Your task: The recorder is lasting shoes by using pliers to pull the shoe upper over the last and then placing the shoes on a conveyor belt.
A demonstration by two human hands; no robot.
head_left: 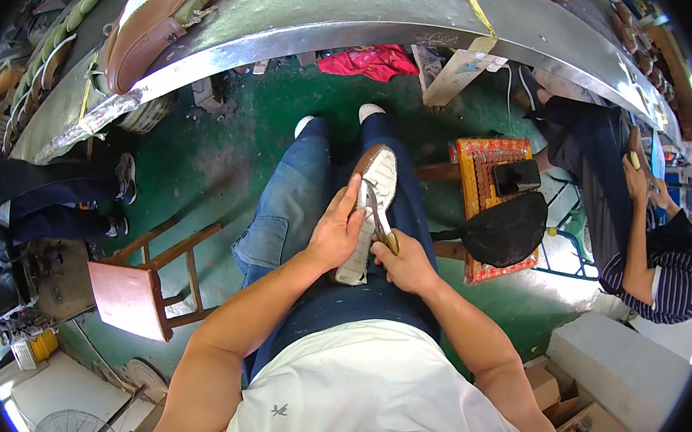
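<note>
Head camera view: a shoe with a brown leather upper and a white sole (358, 251) is lying sole up across the thighs of the seated person, its toe pointing far and slightly right. The left hand (337, 231) is holding the shoe along its left side, fingers nearly straight and close together. The right hand (408, 266) is closing around the yellowish handle of a dark metal hand tool (378, 221); the tool's metal end is resting over the sole, just beside the left fingertips.

At the far side, a long grey metal worktop (306, 16) is spanning the scene, and a brown leather item (142, 53) is lying on its left part. Beneath the worktop, a bright red cloth (370, 61) is lying on the green floor (220, 169). To the left, a wooden stool with a pinkish flat seat (127, 298) is standing. To the right, a red-edged beaded seat (476, 214) is carrying a black phone (516, 177) and, nearer, a rounded black fabric item (506, 230). Farther right, a co-worker in a striped shirt (673, 292) is sitting.
</note>
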